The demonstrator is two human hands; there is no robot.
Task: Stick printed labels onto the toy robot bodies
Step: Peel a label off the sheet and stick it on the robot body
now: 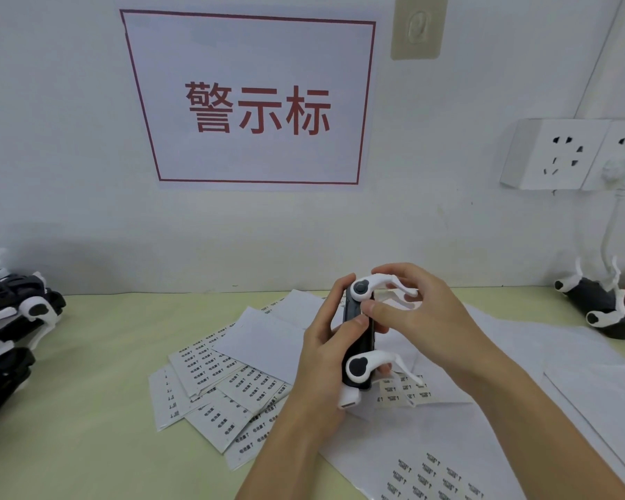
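Gripping the toy robot body (358, 341), left hand (318, 341) steadies it; right hand (423, 312) pinches its side.

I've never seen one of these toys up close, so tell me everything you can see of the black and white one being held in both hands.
The black toy robot body with white plastic legs is a slim dark block, glossy like hard plastic, held on edge above the sheets of printed labels. Two curved white legs with round dark joints stick out to the right, one near the top and one near the bottom. The left hand grips its left side, thumb on the upturned edge; the right hand presses a thumb there too.
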